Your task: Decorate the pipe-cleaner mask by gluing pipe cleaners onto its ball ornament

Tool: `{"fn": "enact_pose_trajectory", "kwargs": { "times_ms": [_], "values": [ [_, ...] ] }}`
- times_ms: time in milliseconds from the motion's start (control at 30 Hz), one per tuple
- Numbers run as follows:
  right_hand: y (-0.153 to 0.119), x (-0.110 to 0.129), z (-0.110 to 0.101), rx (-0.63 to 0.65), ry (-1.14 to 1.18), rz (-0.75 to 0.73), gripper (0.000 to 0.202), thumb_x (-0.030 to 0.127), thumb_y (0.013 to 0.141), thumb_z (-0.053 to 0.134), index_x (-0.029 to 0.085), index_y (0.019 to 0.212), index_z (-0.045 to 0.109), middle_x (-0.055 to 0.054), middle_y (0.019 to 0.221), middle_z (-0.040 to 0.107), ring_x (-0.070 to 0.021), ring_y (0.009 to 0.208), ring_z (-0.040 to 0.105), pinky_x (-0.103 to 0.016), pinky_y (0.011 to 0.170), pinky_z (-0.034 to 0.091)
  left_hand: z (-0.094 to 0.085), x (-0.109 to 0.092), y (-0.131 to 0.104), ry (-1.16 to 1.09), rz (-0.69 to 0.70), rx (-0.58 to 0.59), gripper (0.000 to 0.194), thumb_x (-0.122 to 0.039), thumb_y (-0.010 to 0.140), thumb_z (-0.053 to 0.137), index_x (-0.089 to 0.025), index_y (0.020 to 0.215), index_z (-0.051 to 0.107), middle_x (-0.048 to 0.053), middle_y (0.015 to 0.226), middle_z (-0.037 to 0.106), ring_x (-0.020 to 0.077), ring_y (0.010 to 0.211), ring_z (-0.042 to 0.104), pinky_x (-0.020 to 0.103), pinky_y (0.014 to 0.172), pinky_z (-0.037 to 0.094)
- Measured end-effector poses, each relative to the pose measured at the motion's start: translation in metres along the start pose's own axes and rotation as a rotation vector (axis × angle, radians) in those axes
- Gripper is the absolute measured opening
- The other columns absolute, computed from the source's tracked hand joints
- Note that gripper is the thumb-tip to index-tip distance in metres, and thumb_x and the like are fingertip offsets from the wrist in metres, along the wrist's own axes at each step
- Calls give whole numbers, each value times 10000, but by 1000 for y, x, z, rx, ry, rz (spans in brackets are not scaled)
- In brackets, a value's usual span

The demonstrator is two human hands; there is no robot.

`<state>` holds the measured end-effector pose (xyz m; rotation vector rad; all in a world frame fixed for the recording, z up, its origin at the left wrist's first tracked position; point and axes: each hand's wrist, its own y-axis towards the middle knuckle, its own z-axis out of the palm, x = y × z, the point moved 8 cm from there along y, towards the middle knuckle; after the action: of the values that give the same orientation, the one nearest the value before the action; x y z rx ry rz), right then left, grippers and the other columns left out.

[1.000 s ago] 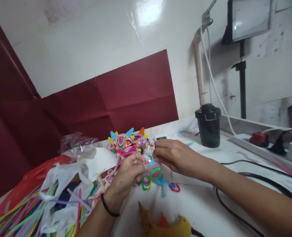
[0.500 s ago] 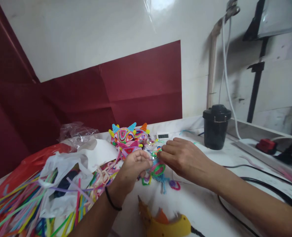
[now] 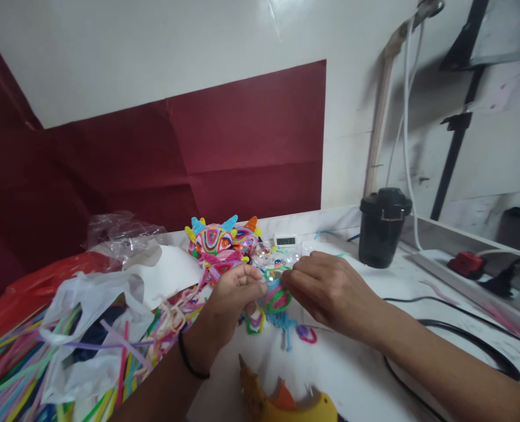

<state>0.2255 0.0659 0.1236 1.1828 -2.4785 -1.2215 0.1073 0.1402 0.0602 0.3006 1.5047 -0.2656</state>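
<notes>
My left hand (image 3: 236, 293), with a black band at the wrist, pinches one end of a short light-blue pipe cleaner (image 3: 273, 284). At its other end the fingers of my right hand (image 3: 319, 287) are closed, knuckles up. The fingertips partly hide the piece. Just behind and below it lie a green and pink coiled oval (image 3: 280, 300), a light-blue fuzzy piece (image 3: 286, 327) and a purple and pink curl (image 3: 306, 334). Colourful animal-like heads (image 3: 214, 237) with blue horns sit beyond my left hand. Nearest me lies a yellow glue gun (image 3: 304, 407), its nozzle pointing away.
Many loose pipe cleaners (image 3: 18, 363) and a white plastic bag (image 3: 84, 346) spread at left. A small digital display (image 3: 285, 241) stands at the back. On the right are a black lidded bin (image 3: 382, 228), a power strip (image 3: 440, 264) and black cables (image 3: 471, 340).
The view has shifted slightly, moving the glue gun lower in the picture. Both hands keep their pinch, and the light-blue piece shows more plainly between them.
</notes>
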Motion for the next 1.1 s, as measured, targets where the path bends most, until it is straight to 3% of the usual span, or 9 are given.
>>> {"fn": "enact_pose_trajectory", "kwargs": {
  "times_ms": [400, 667, 933, 1100],
  "values": [
    [-4, -20, -7, -54, 90, 110, 188, 110, 917, 461, 123, 855, 638, -49, 638, 602, -184, 575, 482, -304, 585, 336, 6, -5, 19, -62, -34, 70, 220, -222, 657, 714, -182, 748, 518, -86, 540, 421, 41, 424, 318, 185, 400, 195],
    [-5, -30, -6, -50, 62, 202, 207, 120, 925, 432, 146, 814, 606, -46, 622, 579, -185, 575, 486, -303, 570, 347, 14, -10, 25, -84, -41, 85, 223, -216, 617, 729, -169, 729, 542, -76, 554, 449, 43, 443, 347, 178, 415, 236],
    [-6, -35, 7, 1, 105, 212, 178, 146, 943, 442, 135, 882, 609, -63, 697, 623, -185, 617, 515, -312, 603, 376, 3, 0, 34, -110, -31, 109, 207, -208, 645, 714, -176, 749, 538, -75, 571, 450, 39, 434, 342, 179, 401, 221],
    [-6, -35, 8, -12, 117, 218, 204, 132, 939, 435, 120, 883, 630, -119, 843, 634, -209, 743, 557, -328, 664, 426, 1, 1, 35, -89, -25, 120, 191, -209, 657, 702, -176, 741, 534, -73, 569, 455, 45, 459, 375, 169, 426, 264]
  ]
}}
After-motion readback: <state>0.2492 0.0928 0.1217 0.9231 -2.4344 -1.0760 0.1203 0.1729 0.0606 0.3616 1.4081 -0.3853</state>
